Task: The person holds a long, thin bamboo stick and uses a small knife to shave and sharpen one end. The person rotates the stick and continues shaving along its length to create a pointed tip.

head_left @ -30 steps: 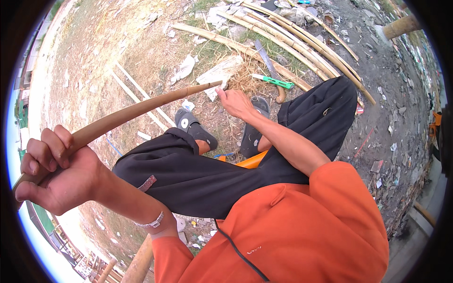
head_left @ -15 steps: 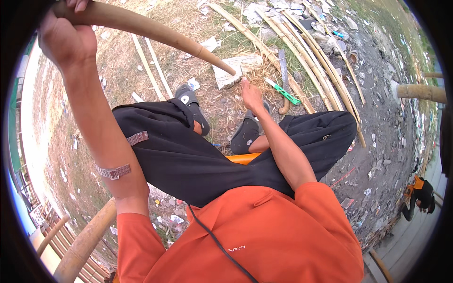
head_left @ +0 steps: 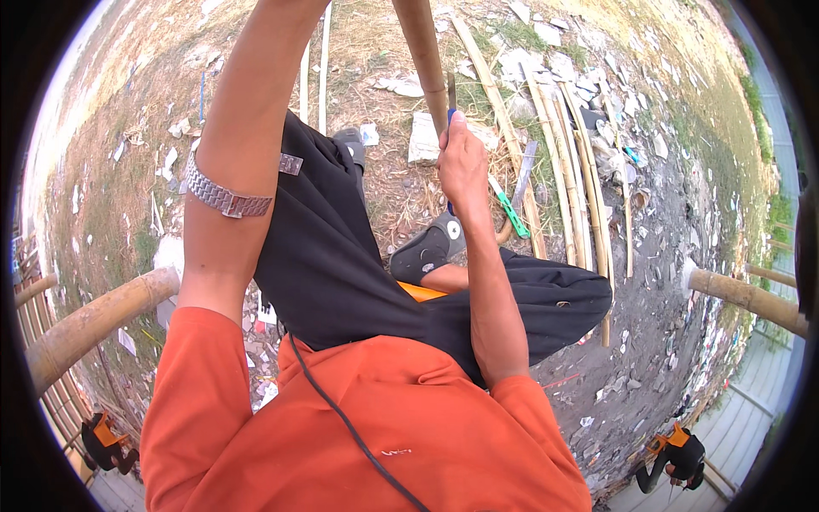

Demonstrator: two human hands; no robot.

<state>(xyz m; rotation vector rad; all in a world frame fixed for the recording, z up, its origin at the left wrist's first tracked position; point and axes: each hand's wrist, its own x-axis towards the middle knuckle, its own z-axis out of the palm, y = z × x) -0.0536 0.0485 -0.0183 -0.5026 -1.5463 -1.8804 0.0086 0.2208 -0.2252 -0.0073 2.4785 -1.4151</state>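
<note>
My right hand [head_left: 465, 162] is closed around a knife with a blue handle. The knife's narrow blade [head_left: 452, 90] points upward, right beside a bamboo pole [head_left: 421, 51]. The pole comes down from the top edge, and its lower end is hidden at my right hand. My left forearm [head_left: 256, 111], with a metal-link band [head_left: 226, 198] near the elbow, reaches up and out past the top edge, so the left hand does not show. Beyond my right hand lies a pale flat block [head_left: 423, 141] on the ground.
Right of the block, a green-handled tool [head_left: 509, 209] crosses a broad metal blade [head_left: 525, 166]. Long bamboo strips [head_left: 559, 162] lie farther right, amid scattered litter. Thick bamboo poles [head_left: 102, 316] stand at both sides. People in dark clothes [head_left: 682, 456] are low at both lower corners.
The bamboo pole has swung from a slant at the upper left to nearly upright. My left hand has left the view over the top. The blue-handled knife now shows in my right hand.
</note>
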